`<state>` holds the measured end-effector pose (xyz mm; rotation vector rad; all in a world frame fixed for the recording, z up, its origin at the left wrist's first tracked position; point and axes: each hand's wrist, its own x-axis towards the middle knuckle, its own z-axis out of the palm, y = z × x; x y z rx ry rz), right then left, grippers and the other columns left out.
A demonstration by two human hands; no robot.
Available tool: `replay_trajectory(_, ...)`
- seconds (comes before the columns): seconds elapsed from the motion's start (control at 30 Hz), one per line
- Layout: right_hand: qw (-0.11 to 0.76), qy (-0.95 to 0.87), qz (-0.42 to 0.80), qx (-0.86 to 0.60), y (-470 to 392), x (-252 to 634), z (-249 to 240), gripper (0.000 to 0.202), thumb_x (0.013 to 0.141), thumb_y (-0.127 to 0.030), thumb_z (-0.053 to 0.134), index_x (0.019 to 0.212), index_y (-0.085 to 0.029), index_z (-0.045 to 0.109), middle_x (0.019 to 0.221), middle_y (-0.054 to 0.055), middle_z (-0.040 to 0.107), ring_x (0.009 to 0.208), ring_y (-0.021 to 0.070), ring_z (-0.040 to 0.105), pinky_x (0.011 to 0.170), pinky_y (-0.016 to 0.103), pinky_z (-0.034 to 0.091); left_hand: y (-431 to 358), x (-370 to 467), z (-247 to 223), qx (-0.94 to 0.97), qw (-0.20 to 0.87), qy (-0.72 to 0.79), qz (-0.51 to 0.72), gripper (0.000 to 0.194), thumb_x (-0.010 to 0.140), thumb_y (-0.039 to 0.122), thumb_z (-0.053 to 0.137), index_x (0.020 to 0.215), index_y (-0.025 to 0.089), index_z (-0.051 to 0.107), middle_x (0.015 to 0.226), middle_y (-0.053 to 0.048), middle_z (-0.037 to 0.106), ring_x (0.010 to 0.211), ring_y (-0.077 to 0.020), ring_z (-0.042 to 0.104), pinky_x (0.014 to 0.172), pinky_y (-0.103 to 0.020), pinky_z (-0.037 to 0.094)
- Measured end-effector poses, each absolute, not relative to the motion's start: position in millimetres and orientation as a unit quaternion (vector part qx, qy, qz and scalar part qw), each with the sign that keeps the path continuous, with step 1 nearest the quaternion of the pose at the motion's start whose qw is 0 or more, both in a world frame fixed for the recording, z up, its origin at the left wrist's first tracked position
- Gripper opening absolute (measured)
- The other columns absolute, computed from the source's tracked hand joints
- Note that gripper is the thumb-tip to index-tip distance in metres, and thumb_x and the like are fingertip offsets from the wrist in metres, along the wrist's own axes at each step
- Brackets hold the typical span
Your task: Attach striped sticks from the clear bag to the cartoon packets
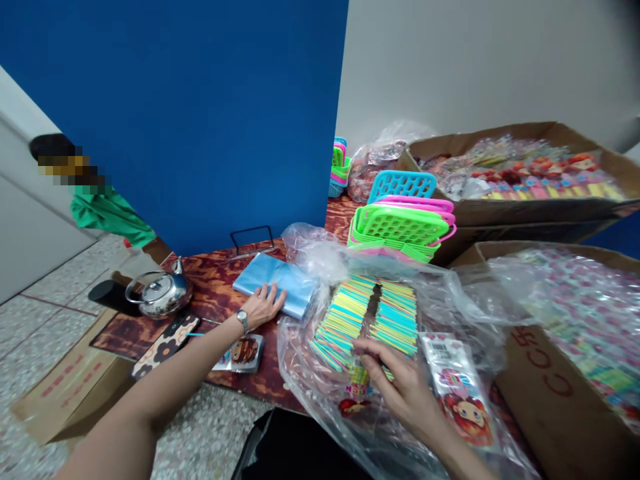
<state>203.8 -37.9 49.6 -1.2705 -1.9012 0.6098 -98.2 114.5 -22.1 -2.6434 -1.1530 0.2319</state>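
Observation:
My left hand lies with its fingers outstretched on a stack of blue-tinted plastic bags. A watch is on that wrist. My right hand, thumb and forefinger brought together, grips the top of a small clear packet with a red-haired cartoon print at its lower end. Just beyond it, many thin coloured plastic sticks lie in two rows on a clear plastic sheet. Right of this hand is a silvery bundle of printed bags with a barcode and a cartoon figure.
Stacked plastic baskets stand behind the sticks. Cardboard boxes of packaged goods fill the right side. At left are a steel kettle, a flower-patterned phone case and a carton. A blue panel rises behind; a person in green is beyond.

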Motion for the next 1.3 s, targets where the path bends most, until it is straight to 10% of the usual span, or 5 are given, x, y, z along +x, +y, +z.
replay_trajectory(0.83, 0.391, -0.741, 0.253, -0.483, -35.8, 194.8, 49.4, 0.022, 0.087, -0.020, 0.046, 0.106, -0.024, 0.055, 0.097, 0.001, 0.067, 0.088, 0.0129, 0.064, 0.075, 0.020, 0.051, 141.4, -106.8, 4.5, -0.881, 0.123, -0.439, 0.131, 0.044, 0.086, 0.005, 0.027, 0.129, 0.007, 0.037, 0.113, -0.026, 0.052, 0.079, -0.0273, 0.063, 0.062, -0.040, 0.051)
replay_trajectory(1.3, 0.385, -0.745, 0.240, -0.488, -34.5, 184.7, 51.5, 0.021, 0.087, -0.025, 0.045, 0.102, -0.022, 0.059, 0.093, 0.004, 0.069, 0.084, 0.0150, 0.066, 0.072, 0.022, 0.053, 96.9, -81.5, -3.6, -0.859, 0.040, -0.510, 0.023, 0.050, 0.084, 0.027, 0.047, 0.131, 0.010, 0.037, 0.137, -0.024, 0.036, 0.125, -0.0354, 0.035, 0.096, -0.050, 0.035)
